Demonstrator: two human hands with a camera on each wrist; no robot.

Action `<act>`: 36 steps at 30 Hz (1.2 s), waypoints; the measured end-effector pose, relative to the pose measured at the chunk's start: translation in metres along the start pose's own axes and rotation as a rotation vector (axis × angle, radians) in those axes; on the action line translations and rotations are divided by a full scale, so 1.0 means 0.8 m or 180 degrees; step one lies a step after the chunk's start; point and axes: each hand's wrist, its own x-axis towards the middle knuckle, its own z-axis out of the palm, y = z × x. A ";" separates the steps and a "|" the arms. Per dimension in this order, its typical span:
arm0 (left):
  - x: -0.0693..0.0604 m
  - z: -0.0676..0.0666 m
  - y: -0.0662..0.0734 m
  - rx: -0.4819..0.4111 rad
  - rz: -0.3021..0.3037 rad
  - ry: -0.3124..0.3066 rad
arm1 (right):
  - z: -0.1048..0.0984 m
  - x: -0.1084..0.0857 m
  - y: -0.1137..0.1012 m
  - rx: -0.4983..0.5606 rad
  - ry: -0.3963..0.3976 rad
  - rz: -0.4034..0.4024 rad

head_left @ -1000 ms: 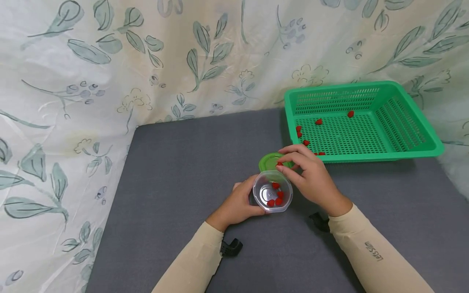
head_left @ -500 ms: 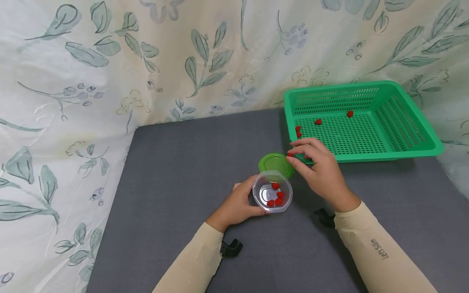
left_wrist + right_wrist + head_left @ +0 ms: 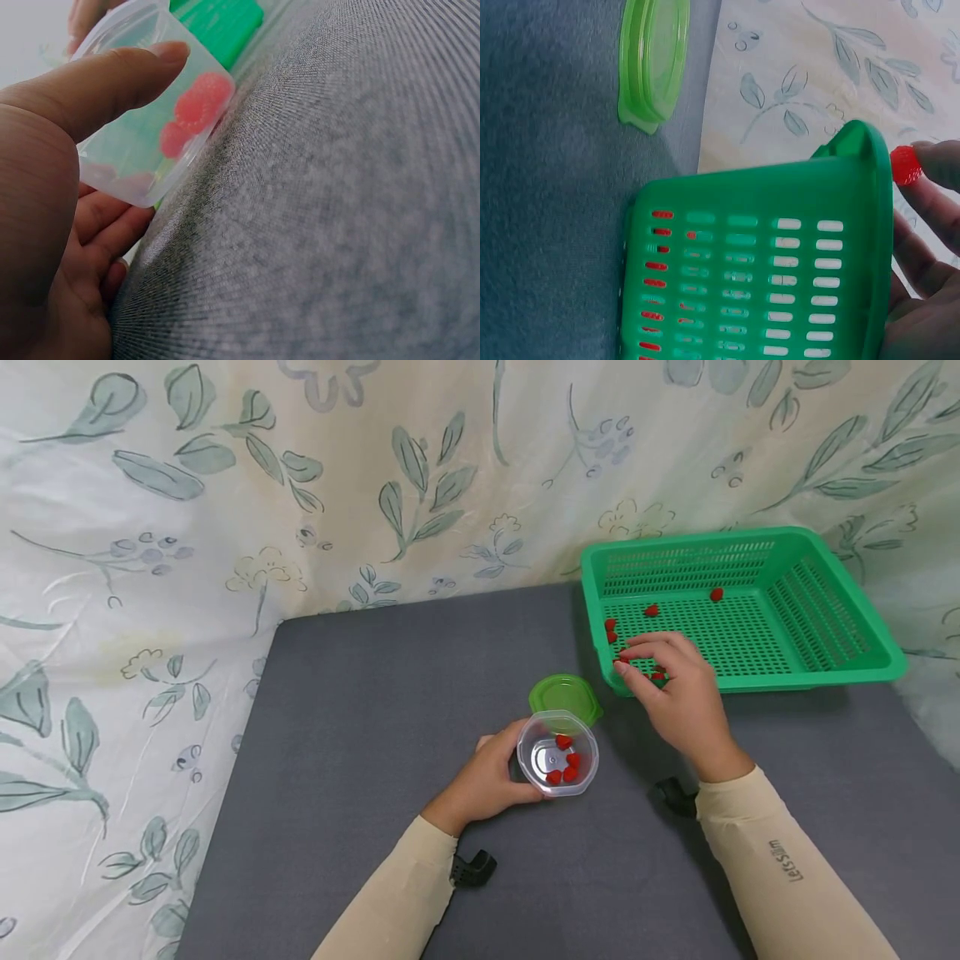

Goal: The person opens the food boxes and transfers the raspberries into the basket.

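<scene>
My left hand (image 3: 491, 777) grips a clear plastic cup (image 3: 534, 768) by its side, thumb across the wall in the left wrist view. Several red raspberries (image 3: 199, 105) lie at the bottom of the cup. Over the near left corner of the green basket (image 3: 795, 679), my right hand (image 3: 678, 702) pinches one raspberry (image 3: 906, 166) between thumb and finger, just beyond the rim in the right wrist view. Other raspberries (image 3: 652, 610) lie scattered on the basket floor, mostly toward its left side; the hand partly covers some of them.
A green lid (image 3: 564, 695) lies on the dark grey cloth (image 3: 390, 693) just behind the cup, near the basket's left corner. A leaf-patterned curtain (image 3: 315, 493) hangs behind and to the left of the table.
My right hand has moved right and away from me, from above the lid to over the basket corner, carrying the raspberry. The left hand and cup have stayed in place.
</scene>
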 end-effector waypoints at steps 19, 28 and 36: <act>0.000 -0.001 0.002 0.0032 -0.0021 -0.0026 | -0.003 0.001 0.007 -0.0155 0.0019 0.0149; 0.000 0.000 0.002 0.0014 0.0030 0.0012 | -0.002 0.002 0.002 -0.0049 0.0033 0.0010; 0.000 -0.001 0.003 0.0007 0.0021 -0.0007 | 0.000 -0.001 -0.011 0.0157 -0.0094 -0.0044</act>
